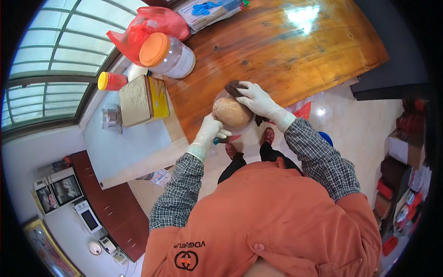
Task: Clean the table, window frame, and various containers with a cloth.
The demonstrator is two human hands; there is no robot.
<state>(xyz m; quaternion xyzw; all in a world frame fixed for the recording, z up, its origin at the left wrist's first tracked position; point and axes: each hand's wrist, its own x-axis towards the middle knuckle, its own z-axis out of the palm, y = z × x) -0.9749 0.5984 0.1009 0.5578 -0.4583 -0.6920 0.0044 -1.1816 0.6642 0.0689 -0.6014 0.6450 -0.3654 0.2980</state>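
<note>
A smooth, light-brown rounded lump (232,112) sits in a pale, see-through round bowl (247,128) at the near edge of the wooden table. I cannot tell what the lump is. My left hand (211,131), in a white glove, is closed on the bowl's left rim, fingers curled under. A small teal piece (216,141) shows just below those fingers, mostly hidden. My right hand (258,99), also gloved, grips a dark brown cloth (234,88) against the far right side of the bowl.
On the wooden table (277,55), a clear jar with an orange lid (177,57), a red plastic bag (157,23) and a glove box (207,11) stand at the far left. A yellow tin (159,97) and a yellow-lidded jar (113,81) are on the white ledge.
</note>
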